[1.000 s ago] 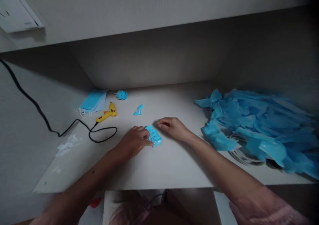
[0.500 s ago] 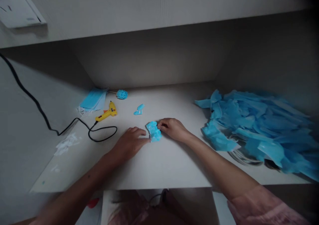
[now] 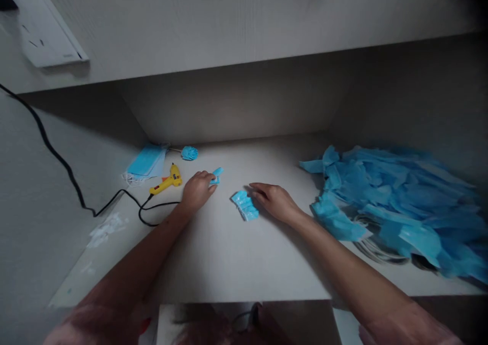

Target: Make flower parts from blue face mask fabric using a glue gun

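My left hand lies on the desk with its fingers curled over a small blue scrap at its fingertips; I cannot see whether it grips it. A pleated blue piece of mask fabric lies in the middle of the desk. My right hand rests right beside it, fingertips touching its right edge, fingers loosely bent. A yellow glue gun lies just left of my left hand.
A big heap of cut blue mask fabric fills the right side of the desk. A stack of blue face masks and a small blue rolled flower sit at the back left. The glue gun's black cord runs left. White scraps lie near the left edge.
My left hand has left the pleated piece and reached back-left to the small blue scrap. My right hand stays beside the pleated piece. The view has tilted slightly.
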Demonstrator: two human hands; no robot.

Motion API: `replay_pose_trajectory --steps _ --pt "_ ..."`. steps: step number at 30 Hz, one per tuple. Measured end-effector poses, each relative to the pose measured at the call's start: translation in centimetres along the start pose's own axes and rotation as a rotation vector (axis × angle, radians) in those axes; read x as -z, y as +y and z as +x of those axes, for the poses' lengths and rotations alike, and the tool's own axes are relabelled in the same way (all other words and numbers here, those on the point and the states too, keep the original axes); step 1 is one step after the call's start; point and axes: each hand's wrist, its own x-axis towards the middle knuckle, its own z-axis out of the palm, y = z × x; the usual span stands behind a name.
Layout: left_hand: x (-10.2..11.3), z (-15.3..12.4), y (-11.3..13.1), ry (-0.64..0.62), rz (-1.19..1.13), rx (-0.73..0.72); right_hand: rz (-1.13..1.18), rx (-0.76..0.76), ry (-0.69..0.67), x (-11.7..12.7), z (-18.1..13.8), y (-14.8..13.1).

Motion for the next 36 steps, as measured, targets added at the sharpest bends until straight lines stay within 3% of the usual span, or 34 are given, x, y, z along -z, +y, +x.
replay_pose_trajectory --steps 4,7,10,12,16,18,20,22,24,27,36 --pt "-0.6 0.4 0.4 0.035 -0.002 0.157 0.145 -0.021 0.061 -0.2 0.1 -0.2" --pt "0.5 -0.3 1.3 0.243 -0.288 0.168 0.466 -0.123 0.124 -0.3 0.3 -0.7" --pt "2.2 -1.4 3.1 0.402 -0.556 -0.108 0.92 -0.225 0.065 -0.1 0.3 -1.5" --pt "3.0 -2.1 4.4 0.45 -0.558 -0.298 1.121 -0.274 -0.052 0.2 0.1 -2.1" --pt "3.2 -2.8 5.9 0.466 -0.45 -0.464 1.228 -0.267 -0.274 0.6 -0.3 -2.8" --pt "3.0 -3.0 6.3 0.44 -0.517 -0.417 1.184 -0.241 -0.261 0.7 -0.4 -2.9" --pt "2.9 -3.1 6.7 0.391 -0.719 -0.23 1.136 -0.231 -0.185 0.7 -0.4 -3.0" --pt "2.9 -3.2 7.2 0.265 -1.001 0.013 1.096 -0.222 -0.113 0.5 -0.3 -3.0" --pt "2.8 -3.2 7.7 0.071 -1.232 0.165 1.068 -0.2 -0.085 0.3 -0.3 -3.1" --pt "2.4 -3.2 8.2 -0.134 -1.396 0.243 1.051 -0.177 -0.085 0.0 -0.3 -3.2" --pt "2.3 -3.0 7.6 -0.291 -1.453 0.303 0.973 -0.188 -0.105 1.4 -0.3 -3.3"
